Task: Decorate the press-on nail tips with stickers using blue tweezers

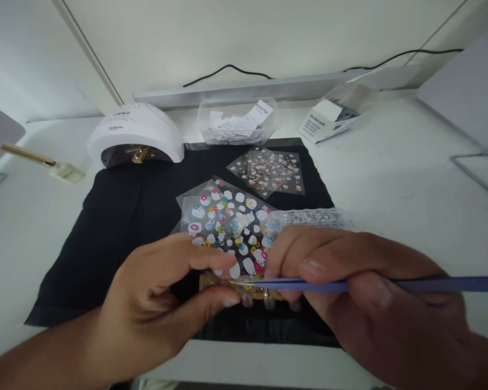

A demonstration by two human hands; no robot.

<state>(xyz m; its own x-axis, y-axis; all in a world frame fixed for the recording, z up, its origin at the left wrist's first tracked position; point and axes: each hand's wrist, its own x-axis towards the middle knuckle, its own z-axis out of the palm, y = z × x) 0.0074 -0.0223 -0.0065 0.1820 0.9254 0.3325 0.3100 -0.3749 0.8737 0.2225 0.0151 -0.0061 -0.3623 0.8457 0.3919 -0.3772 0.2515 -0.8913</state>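
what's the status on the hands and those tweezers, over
Right hand grips blue tweezers, tips at a small piece pinched by left hand. Sticker sheet just behind on black mat. Nothing between the hands.

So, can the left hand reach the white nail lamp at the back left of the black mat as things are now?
Probably yes. The left hand is pinching something small in front, but only bare black mat lies between it and the nail lamp. The sticker sheets lie off to the right.

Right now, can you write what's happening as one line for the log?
left hand: pinching small item, unclear | right hand: holding blue tweezers, tip at left fingertips | sticker sheet on black mat | nail lamp behind
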